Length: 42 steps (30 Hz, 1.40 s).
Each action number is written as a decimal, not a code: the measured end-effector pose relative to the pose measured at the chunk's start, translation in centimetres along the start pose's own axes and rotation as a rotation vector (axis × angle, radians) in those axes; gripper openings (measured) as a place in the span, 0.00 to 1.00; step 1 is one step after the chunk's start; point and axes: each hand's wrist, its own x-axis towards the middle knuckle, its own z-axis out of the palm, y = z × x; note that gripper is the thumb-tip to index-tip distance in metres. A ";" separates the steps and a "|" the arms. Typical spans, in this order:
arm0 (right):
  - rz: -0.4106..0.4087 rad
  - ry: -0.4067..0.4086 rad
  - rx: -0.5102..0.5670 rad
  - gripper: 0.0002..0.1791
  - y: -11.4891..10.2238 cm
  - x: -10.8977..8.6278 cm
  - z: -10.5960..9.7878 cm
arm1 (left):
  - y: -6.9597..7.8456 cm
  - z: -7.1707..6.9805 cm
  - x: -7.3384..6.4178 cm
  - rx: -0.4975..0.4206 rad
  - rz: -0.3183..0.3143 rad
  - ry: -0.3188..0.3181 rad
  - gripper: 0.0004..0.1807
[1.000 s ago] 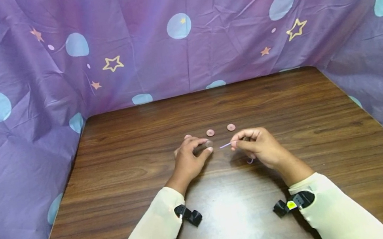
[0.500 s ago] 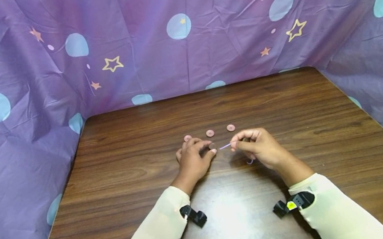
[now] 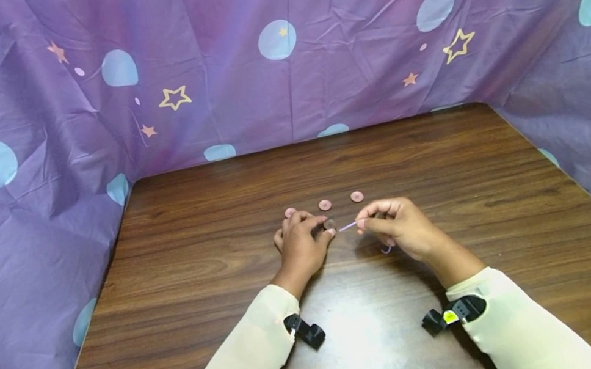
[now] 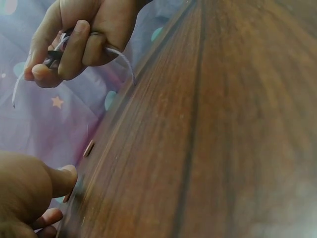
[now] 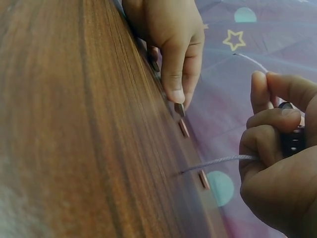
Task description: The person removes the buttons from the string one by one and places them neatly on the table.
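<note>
Currently, the left hand (image 3: pixel 299 242) pinches a brown button (image 3: pixel 329 224) between thumb and index finger; I cannot tell whether it touches the wooden table (image 3: pixel 167 225) or sits just above it. Near the brown button, on its right, the right hand (image 3: pixel 400 224) grips a pale purple cord (image 5: pixel 218 161), the pinched end pointing at the button with a small gap between the 2. The cord's other end comes out under the curled fingers, on the near side of the button. Some dark pieces (image 5: pixel 293 141) sit inside the right hand (they look like buttons already on the cord, though the fingers hide how many). Just beyond the brown button, 3 pink buttons (image 3: pixel 324 205) lie in a loose row, apart from each other. From this, the threading seems partly done: the brown button is not yet on the cord, and the 3 pink buttons appear left too.
</note>
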 end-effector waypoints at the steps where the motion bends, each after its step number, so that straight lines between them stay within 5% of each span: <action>1: 0.000 0.002 0.002 0.03 0.0 0.0 0.0 | 0.0 0.0 0.0 0.005 0.001 0.002 0.18; 23: 0.012 0.012 0.045 0.08 -0.3 -0.3 -0.4 | 0.1 0.3 -0.2 0.035 0.003 0.014 0.18; 34: 0.173 0.133 0.038 0.06 -1.0 -0.5 -1.6 | 0.1 0.4 -0.1 0.019 -0.009 -0.004 0.18; 42: 0.148 0.173 0.076 0.07 -1.1 -0.4 -2.3 | 0.1 0.2 0.0 0.015 -0.005 0.004 0.18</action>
